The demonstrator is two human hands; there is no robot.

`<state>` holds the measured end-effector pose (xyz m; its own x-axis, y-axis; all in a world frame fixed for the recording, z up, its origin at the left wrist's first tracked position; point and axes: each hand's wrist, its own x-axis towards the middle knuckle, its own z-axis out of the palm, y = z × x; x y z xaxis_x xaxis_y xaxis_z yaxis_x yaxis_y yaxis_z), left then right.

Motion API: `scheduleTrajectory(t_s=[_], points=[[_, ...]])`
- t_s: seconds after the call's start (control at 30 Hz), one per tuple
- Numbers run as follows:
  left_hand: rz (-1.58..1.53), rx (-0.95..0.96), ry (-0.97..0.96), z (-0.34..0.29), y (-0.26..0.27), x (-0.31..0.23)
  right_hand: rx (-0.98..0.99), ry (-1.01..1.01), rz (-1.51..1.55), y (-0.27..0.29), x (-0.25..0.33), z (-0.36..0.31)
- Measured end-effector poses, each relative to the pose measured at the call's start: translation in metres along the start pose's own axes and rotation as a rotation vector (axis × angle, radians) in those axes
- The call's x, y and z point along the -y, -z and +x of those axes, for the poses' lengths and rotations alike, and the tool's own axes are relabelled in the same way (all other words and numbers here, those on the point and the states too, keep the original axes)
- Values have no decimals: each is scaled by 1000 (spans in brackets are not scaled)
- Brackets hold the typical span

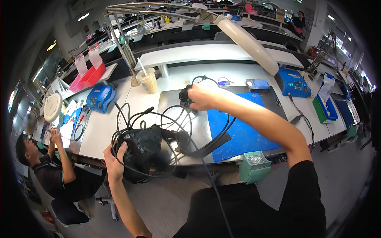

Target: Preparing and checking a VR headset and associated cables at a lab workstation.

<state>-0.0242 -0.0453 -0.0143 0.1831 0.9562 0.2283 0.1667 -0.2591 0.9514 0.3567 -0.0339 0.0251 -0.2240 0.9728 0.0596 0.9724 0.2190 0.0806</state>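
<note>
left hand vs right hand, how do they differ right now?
The left hand sits low at the bench edge, gripping a black mesh pouch; the right hand reaches farther over the bench, closed on a small black part. Left forearm points up, right angles leftward. Both touch the same tangle of black cable.

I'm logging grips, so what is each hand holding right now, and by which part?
The left hand grips the black mesh pouch by its left edge. The right hand holds a black plug at the end of the tangled cable.
</note>
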Motion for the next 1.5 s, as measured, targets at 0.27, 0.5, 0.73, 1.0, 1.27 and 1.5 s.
scheduleTrajectory(t_s=[0.27, 0.5, 0.73, 1.0, 1.27, 1.5], points=[[2, -16, -37, 0, -12, 3, -146, -415, 263, -63, -2, 26], [-2, -38, -40, 0, -8, 8, -294, -465, 574, -24, -4, 10], [1, -58, 4, 6, -10, 19, -297, -519, 698, -25, -29, -2], [3, -25, 38, 3, -7, 19, -202, -548, 660, -62, -30, -14], [21, -81, -17, 1, -8, 19, 41, -685, 1032, -41, -24, -29], [6, -52, -59, 2, -13, 15, -5, -534, 709, -56, -25, -37]])
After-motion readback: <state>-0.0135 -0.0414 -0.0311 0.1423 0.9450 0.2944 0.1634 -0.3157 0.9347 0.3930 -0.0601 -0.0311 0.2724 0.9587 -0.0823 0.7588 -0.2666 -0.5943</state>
